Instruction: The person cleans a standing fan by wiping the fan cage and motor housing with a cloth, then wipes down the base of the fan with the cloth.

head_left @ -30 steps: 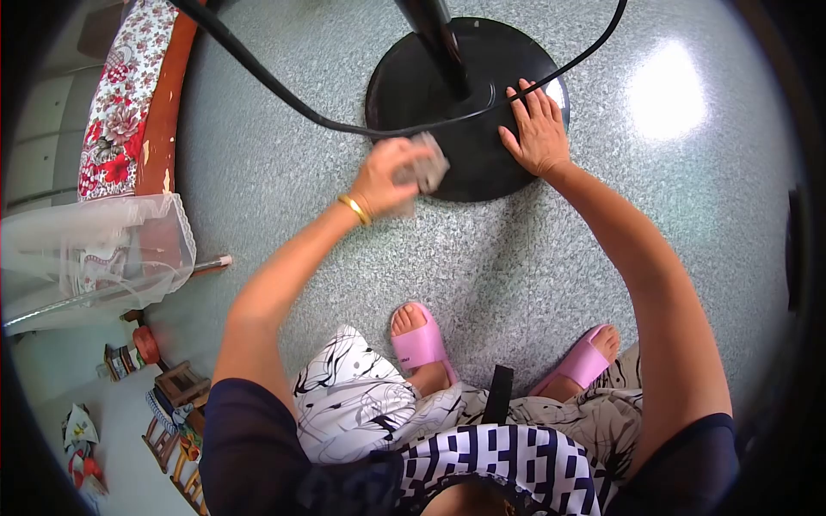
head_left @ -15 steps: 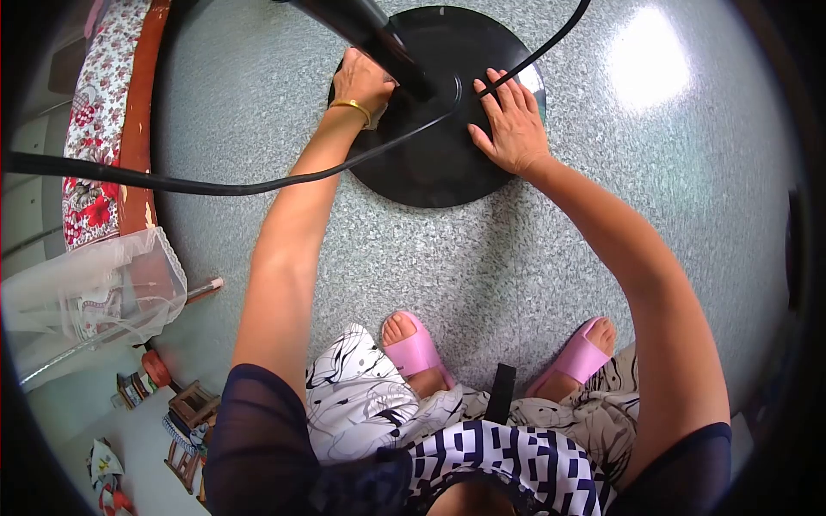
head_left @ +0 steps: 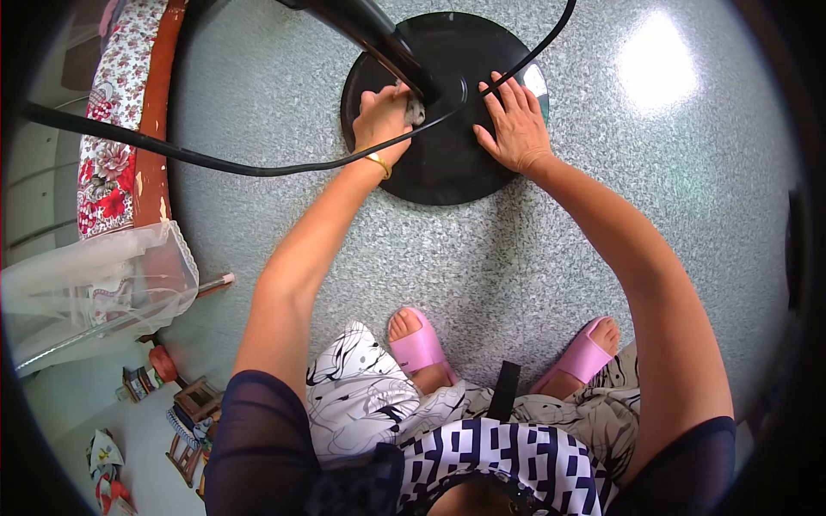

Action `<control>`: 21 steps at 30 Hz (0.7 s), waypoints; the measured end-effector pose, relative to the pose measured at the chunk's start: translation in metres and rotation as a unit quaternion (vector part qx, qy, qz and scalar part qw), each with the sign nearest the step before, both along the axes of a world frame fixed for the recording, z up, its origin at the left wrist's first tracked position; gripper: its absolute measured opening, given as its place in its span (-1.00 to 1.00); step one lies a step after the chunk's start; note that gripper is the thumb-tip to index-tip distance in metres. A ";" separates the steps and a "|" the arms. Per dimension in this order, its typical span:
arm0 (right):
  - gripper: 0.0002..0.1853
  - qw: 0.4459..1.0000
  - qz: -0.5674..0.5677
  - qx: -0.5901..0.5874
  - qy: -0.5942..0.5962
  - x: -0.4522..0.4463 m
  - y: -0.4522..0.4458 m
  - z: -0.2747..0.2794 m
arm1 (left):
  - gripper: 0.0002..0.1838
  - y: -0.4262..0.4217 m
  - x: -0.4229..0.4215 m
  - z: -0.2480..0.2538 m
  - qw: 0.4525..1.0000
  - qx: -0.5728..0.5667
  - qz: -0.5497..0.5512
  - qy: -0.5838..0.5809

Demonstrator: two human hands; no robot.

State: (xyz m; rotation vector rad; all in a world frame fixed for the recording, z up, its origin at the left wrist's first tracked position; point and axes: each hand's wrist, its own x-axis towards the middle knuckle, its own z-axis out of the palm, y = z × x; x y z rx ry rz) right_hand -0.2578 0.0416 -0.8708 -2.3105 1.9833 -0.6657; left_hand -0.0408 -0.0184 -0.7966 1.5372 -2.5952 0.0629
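A round black base (head_left: 456,172) lies on the speckled grey floor, with a black pole (head_left: 366,33) rising from it and leaning to the upper left. My left hand (head_left: 381,120), with a gold bangle at the wrist, is closed around a greyish cloth (head_left: 415,111) on the left part of the base, close to the foot of the pole. Only a bit of the cloth shows past the fingers. Flat on the right part of the base rests my right hand (head_left: 519,129), fingers spread. A black cable (head_left: 258,170) crosses over the base between the hands and passes above my left wrist.
My feet in pink slippers (head_left: 416,348) stand on the floor below the base. On the left are a bed edge with floral cloth (head_left: 112,163) and a sheer white net (head_left: 103,275) over a rod. Small wooden chairs (head_left: 185,456) are at the lower left.
My left hand moved with the cloth from the base's lower left edge to its far left, then back beside the pole. The pole and cable shifted in view; my right hand stayed on the base.
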 end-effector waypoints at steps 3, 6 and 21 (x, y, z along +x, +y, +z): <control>-0.29 1.000 -0.001 0.000 -0.001 0.000 0.000 -0.001 | -0.43 0.015 -0.002 0.000 0.999 0.031 0.018 -0.025; -0.29 1.000 -0.002 0.001 0.004 0.001 0.000 -0.001 | -0.36 0.034 -0.003 -0.001 0.993 -0.062 -0.098 0.019; -0.29 1.000 -0.003 -0.016 0.022 0.001 0.000 -0.004 | -0.49 0.118 0.018 -0.012 0.923 0.111 -0.366 -0.042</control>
